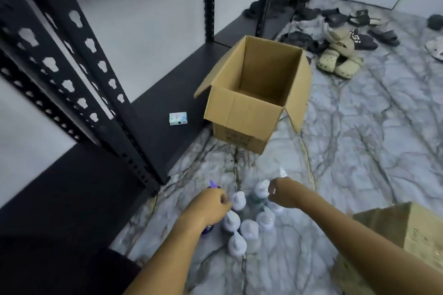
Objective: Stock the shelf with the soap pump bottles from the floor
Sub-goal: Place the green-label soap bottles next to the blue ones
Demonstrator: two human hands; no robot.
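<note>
Several white pump bottles (249,227) stand in a cluster on the marble floor in front of me. My left hand (211,206) grips a purple pump bottle (207,229) at the cluster's left edge; its purple nozzle pokes out above my knuckles. My right hand (282,193) is curled at the cluster's far right, apparently round a pale pump bottle (282,172) whose nozzle shows just above it; the body is hidden. The black metal shelf (167,93) stands to the left, its lowest board close to the floor.
A small pale carton (178,118) lies on the lowest shelf board. An open cardboard box (239,112), nothing visible inside, sits on the floor by the shelf. A second cardboard box (412,230) is at lower right. Sandals and slippers (340,60) lie scattered further back.
</note>
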